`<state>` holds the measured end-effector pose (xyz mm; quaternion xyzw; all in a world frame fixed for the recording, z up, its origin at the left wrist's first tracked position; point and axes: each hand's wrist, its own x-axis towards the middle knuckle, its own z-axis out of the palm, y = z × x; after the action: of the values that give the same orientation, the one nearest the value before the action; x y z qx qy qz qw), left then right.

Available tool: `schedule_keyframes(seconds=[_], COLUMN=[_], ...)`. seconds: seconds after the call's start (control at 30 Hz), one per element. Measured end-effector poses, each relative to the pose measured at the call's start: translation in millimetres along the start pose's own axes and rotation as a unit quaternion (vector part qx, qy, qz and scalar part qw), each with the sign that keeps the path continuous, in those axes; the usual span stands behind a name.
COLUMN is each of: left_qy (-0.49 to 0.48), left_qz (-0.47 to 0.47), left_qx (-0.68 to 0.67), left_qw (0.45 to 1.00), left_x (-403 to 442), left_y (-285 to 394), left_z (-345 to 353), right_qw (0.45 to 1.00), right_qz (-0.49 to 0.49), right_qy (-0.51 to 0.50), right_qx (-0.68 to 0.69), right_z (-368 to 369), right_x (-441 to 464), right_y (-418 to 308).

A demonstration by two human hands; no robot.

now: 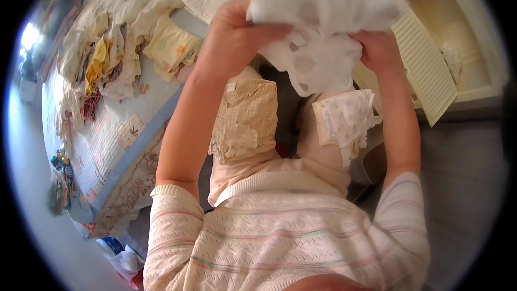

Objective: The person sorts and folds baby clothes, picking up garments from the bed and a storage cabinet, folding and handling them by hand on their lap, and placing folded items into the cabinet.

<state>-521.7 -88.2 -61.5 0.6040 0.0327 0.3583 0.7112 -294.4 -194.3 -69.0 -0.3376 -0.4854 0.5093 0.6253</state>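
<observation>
Both hands hold up a white cloth garment point(323, 5) with darker spots or openings, its lower part hanging between them. My left hand point(231, 35) grips its left edge, thumb pointing inward. On the right side, my right hand point(377, 51) has its fingers closed on the other edge. A folded beige checked cloth point(245, 118) lies on my left thigh, below the left hand. On my right thigh rests a folded white patterned cloth point(347, 118) with a cream edge.
A bed with a quilt point(129, 129) at the left bears piled baby clothes point(99, 64) and a folded yellow cloth point(172, 46). At the right stands a cream container point(474, 32) with a ribbed panel point(425, 59). A plastic bag point(126, 261) lies at the lower left.
</observation>
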Motion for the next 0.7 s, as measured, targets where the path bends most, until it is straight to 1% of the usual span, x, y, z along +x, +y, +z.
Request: schedule_keyframes(seconds=[0.03,0.13,0.17,0.27,0.3,0.37,0.43,0.53,0.57,0.6,0.63,0.67,0.7], left_qy=[-0.034,-0.132,-0.189,-0.233,-0.196,-0.18,-0.162,-0.142,-0.113,-0.099,-0.106,-0.111,-0.12], left_qz=[0.052,-0.004,-0.028,-0.009,-0.022,-0.11,-0.195,-0.227,-0.237,-0.223,-0.208,-0.191,-0.2], left_qx=[0.008,-0.038,-0.07,-0.163,-0.157,-0.03,0.087,0.2,0.178,0.146,0.143,0.142,0.117], left_qw=[0.998,0.99,0.979,0.959,0.968,0.977,0.963,0.942,0.948,0.959,0.962,0.965,0.966], left_x=[-1,5,6,11,10,11,13,19,20,19,20,21,21], left_y=[3,2,-3,-18,-18,-12,-13,-22,-20,-22,-23,-25,-29], left_z=[0,-13,-25,-34,-29,-15,3,16,21,20,20,21,23], right_qw=[0.999,0.99,0.989,0.98,0.975,0.964,0.953,0.992,0.998,0.998,0.993,0.996,0.995], right_qz=[-0.029,-0.055,-0.054,-0.053,-0.053,-0.06,-0.074,-0.029,-0.002,0.035,0.069,0.06,0.054], right_qy=[-0.015,-0.105,-0.099,-0.094,-0.101,-0.125,-0.157,-0.009,0.022,0.059,0.094,0.042,-0.011], right_qx=[0.025,-0.077,-0.098,-0.165,-0.19,-0.226,-0.248,-0.124,-0.065,-0.017,0.032,0.055,0.08], right_z=[-1,7,7,10,13,14,8,7,7,14,22,10,-1], right_x=[-2,3,1,-3,-4,-4,-1,-10,-12,-16,-18,-27,-36], right_y=[-2,-17,-17,-19,-21,-22,-22,-18,-19,-21,-25,-20,-15])
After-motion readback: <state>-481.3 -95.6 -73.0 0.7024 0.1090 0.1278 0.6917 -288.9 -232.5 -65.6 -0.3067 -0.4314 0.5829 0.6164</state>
